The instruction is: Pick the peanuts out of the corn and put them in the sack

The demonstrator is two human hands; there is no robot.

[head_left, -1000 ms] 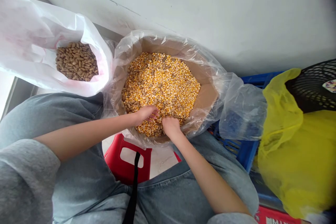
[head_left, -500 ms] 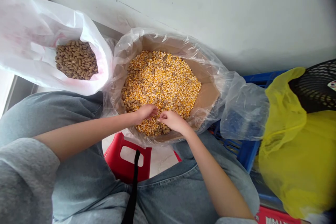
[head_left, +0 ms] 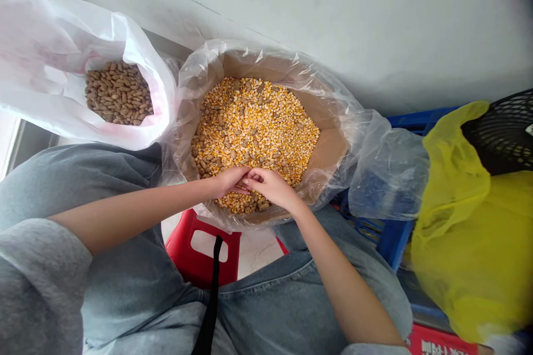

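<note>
Yellow corn kernels (head_left: 266, 127) fill a cardboard box lined with a clear plastic bag (head_left: 333, 83), with unshelled peanuts (head_left: 233, 153) scattered among them. Over the near side of the corn, my left hand (head_left: 231, 181) is cupped, with brownish pieces that look like peanuts partly showing in its palm. My right hand (head_left: 270, 186) meets it from the right, fingers pinched over the left palm. Whatever lies between the right fingertips is hidden. To the left, a white sack (head_left: 137, 39) stands open with many peanuts (head_left: 119, 93) inside.
A pale wall (head_left: 333, 22) runs behind the box. On the right are a blue crate (head_left: 393, 241), a yellow mesh bag (head_left: 466, 244) and a black basket (head_left: 503, 133). A red stool (head_left: 187, 255) is below, between my knees, and a black strap (head_left: 210, 310) hangs in front.
My right hand has moved slightly up and left, so its fingers now overlap my left hand. The left fingers have closed into more of a cup. The view has shifted slightly.
</note>
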